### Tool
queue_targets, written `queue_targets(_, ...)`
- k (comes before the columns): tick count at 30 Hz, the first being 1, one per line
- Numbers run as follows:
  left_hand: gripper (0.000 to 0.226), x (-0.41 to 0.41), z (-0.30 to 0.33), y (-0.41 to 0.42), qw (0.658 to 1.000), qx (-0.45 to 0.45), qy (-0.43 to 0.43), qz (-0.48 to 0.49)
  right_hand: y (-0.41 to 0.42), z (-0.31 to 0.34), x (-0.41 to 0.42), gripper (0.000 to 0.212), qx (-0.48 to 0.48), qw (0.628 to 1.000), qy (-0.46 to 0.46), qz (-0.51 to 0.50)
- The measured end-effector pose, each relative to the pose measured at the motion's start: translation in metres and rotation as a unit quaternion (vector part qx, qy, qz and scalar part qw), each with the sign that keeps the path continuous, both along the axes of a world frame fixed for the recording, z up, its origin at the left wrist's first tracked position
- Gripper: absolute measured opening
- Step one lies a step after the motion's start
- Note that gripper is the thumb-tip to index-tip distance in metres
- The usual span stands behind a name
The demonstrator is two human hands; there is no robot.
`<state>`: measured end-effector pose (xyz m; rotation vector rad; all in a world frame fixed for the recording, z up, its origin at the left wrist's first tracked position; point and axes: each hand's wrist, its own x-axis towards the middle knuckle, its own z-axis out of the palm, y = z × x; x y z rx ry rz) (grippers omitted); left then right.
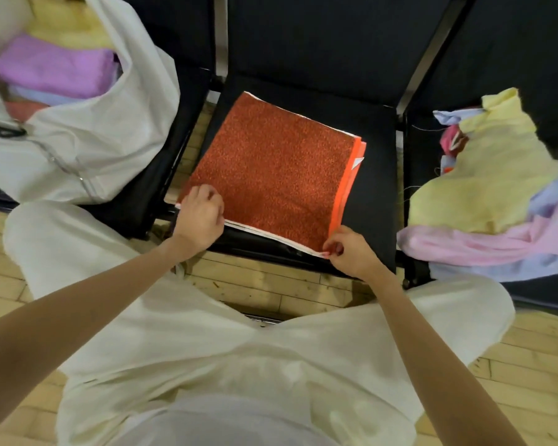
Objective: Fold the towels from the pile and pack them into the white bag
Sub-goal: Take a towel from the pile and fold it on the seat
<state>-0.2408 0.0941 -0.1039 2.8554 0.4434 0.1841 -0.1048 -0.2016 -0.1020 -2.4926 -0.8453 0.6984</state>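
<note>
- Head view: an orange-red towel point(273, 175) lay folded into a flat square on the seat of the middle black chair point(372, 201), its near edge along the seat's front.
- The left hand point(200, 217) rested on the towel's near left corner, fingers curled and gripping the edge there.
- The right hand point(351, 252) pinched the near right corner of the towel between thumb and fingertips.
- The white bag point(87, 146) stood open on the chair to the left, well apart from the towel; folded towels lay stacked inside it, a purple one point(55, 69) on top with a yellow one behind.
- The pile of unfolded towels point(484, 188), yellow, pink and pale blue, sat heaped on the chair to the right.
- The person's pale trousers point(207, 349) filled the foreground above a wooden floor point(271, 284).
</note>
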Motion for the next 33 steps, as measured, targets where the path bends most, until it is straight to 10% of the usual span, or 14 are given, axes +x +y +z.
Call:
queue_targets(10,0.04,0.067,-0.031,-0.125,0.937,-0.107,0.019,-0.332,0.006,-0.016,0.096,0.027,0.013,0.983,-0.046,-0.177)
queue_targets(33,0.013,0.09,-0.033,-0.13,0.901,-0.307,0.067,-0.3,0.101,-0.033,0.222,0.021,0.062,0.907,-0.072,-0.411)
